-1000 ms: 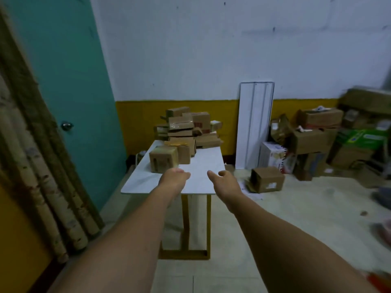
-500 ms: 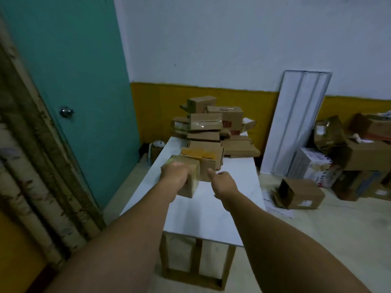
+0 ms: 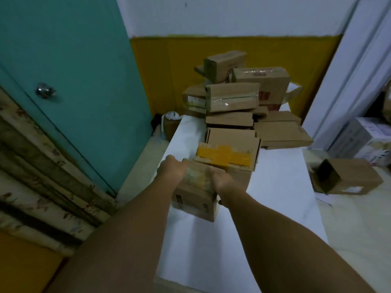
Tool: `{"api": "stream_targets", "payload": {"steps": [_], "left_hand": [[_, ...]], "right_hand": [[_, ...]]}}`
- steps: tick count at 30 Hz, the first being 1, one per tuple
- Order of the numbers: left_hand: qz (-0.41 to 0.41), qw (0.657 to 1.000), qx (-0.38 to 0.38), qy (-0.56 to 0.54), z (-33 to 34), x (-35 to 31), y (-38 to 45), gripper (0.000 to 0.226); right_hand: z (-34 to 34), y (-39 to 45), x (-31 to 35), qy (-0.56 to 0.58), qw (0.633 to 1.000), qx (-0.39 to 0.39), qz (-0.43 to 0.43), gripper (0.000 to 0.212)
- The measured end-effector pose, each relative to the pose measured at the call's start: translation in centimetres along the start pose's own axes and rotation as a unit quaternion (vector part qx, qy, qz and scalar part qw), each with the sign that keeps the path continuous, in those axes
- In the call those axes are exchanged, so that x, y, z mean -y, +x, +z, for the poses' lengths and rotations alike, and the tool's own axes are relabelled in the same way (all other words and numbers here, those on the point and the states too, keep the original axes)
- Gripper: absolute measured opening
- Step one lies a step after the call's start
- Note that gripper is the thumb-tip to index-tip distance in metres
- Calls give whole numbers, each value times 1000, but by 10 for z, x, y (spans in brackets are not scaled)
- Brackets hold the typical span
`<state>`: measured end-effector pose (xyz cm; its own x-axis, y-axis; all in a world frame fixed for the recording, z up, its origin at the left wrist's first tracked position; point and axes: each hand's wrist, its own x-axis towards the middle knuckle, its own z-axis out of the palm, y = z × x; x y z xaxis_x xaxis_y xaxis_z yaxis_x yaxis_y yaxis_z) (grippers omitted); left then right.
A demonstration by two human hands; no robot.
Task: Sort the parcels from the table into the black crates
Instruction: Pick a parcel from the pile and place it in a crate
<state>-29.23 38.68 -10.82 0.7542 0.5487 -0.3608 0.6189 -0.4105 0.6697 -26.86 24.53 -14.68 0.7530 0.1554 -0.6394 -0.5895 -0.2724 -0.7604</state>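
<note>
A small brown cardboard parcel [image 3: 195, 203] sits near the front left of the white table [image 3: 275, 187]. My left hand [image 3: 172, 170] grips its left top edge and my right hand [image 3: 219, 179] grips its right top edge; the fingers curl over the far side and are hidden. Right behind it lies a parcel with yellow tape [image 3: 225, 154]. A heap of several brown parcels [image 3: 237, 96] fills the table's far end. No black crate is in view.
A teal door [image 3: 69, 70] with a metal knob stands on the left, with patterned rolls [image 3: 38, 166] leaning beside it. A white panel [image 3: 349, 70] leans on the wall at right. An open cardboard box [image 3: 347, 176] lies on the floor right of the table.
I have come close to the table. Both hands reached forward and closed round the small front parcel, which they were only approaching before.
</note>
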Motion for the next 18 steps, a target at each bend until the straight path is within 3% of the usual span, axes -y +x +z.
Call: {"api": "stream_targets", "payload": {"steps": [6, 13, 15, 18], "left_hand": [[-26, 993, 106, 49, 14, 9, 26, 59], [-89, 974, 158, -135, -16, 42, 24, 51], [-107, 960, 141, -216, -35, 53, 24, 60], [-118, 942, 131, -284, -74, 63, 21, 56]], "right_hand": [[17, 22, -7, 13, 998, -60, 30, 48], [44, -11, -20, 90, 992, -83, 35, 50], [55, -24, -16, 106, 991, -79, 28, 59], [74, -47, 0, 130, 990, -55, -3, 63]]}}
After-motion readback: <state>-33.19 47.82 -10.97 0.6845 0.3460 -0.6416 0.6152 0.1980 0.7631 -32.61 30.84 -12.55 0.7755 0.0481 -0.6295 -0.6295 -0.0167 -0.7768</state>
